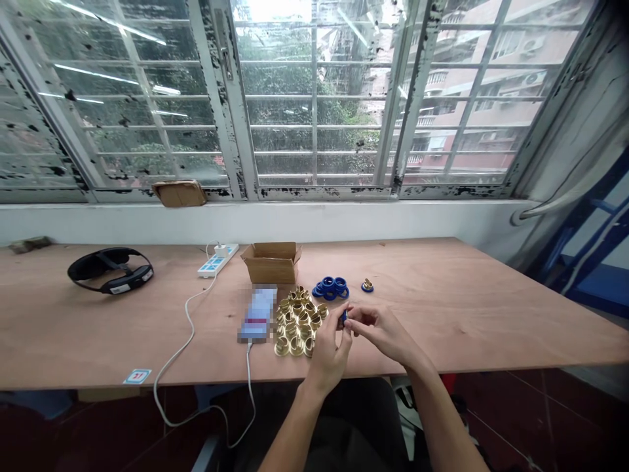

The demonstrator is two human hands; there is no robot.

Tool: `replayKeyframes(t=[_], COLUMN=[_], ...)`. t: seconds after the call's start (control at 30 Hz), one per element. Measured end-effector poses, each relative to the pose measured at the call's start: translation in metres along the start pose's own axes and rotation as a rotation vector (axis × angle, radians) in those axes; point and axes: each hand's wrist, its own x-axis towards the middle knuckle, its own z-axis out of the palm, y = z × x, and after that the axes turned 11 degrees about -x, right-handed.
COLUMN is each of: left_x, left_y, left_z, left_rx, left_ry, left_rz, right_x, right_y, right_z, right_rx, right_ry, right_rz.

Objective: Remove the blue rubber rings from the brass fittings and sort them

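Above the table's front half, my left hand (330, 351) pinches a small blue ring (343, 317) between thumb and fingers. From the other side, my right hand (381, 329) is closed with its fingertips at the same ring; whether a brass piece sits inside it is hidden by the fingers. Just left of my hands stands a cluster of shiny brass knob-like pieces (296, 321), partly covered by my left hand. Beyond the hands lies a small heap of blue rings (331, 288). A single brass piece with a blue ring around its base (367, 286) stands apart at the right.
An open cardboard box (271, 265) stands behind a phone (258, 313) with a white cable (189, 321). Further left are a power strip (218, 261) and a black headset (112, 270). A numbered sticker (137, 376) marks the wooden table's (491, 314) front edge.
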Motion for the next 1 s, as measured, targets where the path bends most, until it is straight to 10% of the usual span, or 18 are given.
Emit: replayKeyframes(t=[0.5,1.0], left_x=[0.003,0.007], left_y=[0.013,0.024], left_z=[-0.006,-0.043], left_rx=[0.161,0.279], left_ry=[0.274,0.258], left_rz=[0.141,0.253], right_x=[0.006,0.013], right_y=[0.002,-0.012], right_z=[0.017,0.057], right_rx=[0.253,0.619], right_ry=[0.114,0.135], right_rz=[0.029,0.071])
